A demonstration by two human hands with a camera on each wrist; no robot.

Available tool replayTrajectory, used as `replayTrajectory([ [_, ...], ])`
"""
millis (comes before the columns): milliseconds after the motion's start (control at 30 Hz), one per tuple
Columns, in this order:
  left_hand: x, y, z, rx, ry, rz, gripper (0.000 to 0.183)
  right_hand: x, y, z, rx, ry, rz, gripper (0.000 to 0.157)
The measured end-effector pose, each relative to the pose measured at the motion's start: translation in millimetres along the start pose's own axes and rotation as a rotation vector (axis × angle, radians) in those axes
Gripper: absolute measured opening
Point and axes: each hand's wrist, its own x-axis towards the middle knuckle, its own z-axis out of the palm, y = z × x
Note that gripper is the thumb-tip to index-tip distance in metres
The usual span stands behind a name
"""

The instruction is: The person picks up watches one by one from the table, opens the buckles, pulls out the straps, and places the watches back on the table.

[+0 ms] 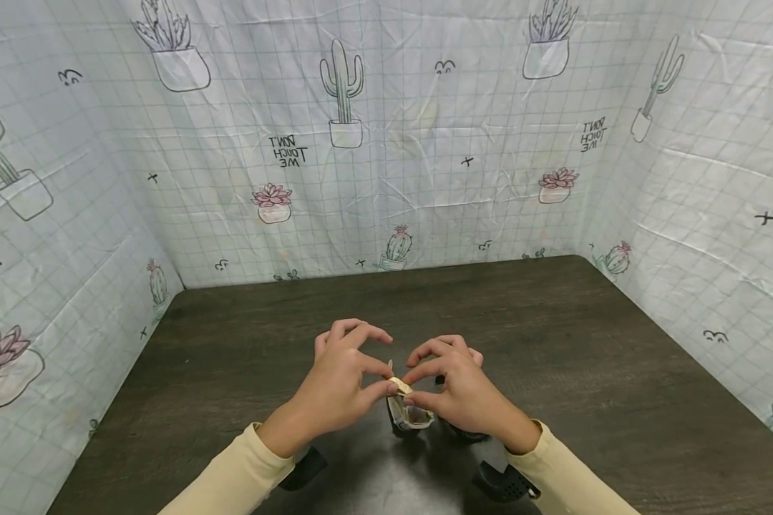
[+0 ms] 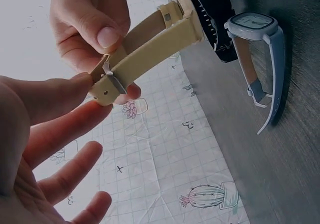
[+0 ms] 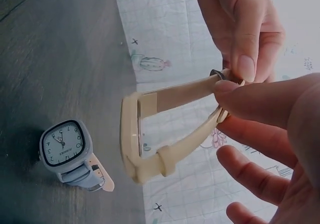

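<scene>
Both hands hold a cream-yellow wristwatch (image 2: 157, 49) by the free ends of its strap, its case hanging away from the fingers. My left hand (image 1: 344, 375) pinches the strap end beside the metal buckle (image 2: 114, 78) between thumb and index finger, its other fingers spread. From the other side, my right hand (image 1: 454, 383) pinches the strap at the buckle with thumb and forefinger. The strap passes through the buckle and forms a loop with the case (image 3: 131, 136), seen edge-on in the right wrist view. Fingertips partly hide the buckle.
A light blue-grey watch with a squarish dial (image 3: 62, 144) stands on the dark wooden table (image 1: 245, 343). Beside it in the left wrist view is a black watch (image 2: 212, 14). A cactus-print cloth (image 1: 412, 179) encloses the table's back and sides.
</scene>
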Motion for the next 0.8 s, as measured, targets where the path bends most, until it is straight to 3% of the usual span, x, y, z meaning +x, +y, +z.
replayTrajectory([
  [467, 4.2, 6.3, 3.8, 0.060, -0.144, 0.004, 0.011, 0.8, -0.4, 2.0, -0.013, -0.039, -0.026, 0.012],
  [800, 6.0, 9.3, 3.2, 0.080, -0.115, 0.043, 0.005, 2.0, -3.3, -0.3, -0.025, -0.062, -0.008, 0.011],
])
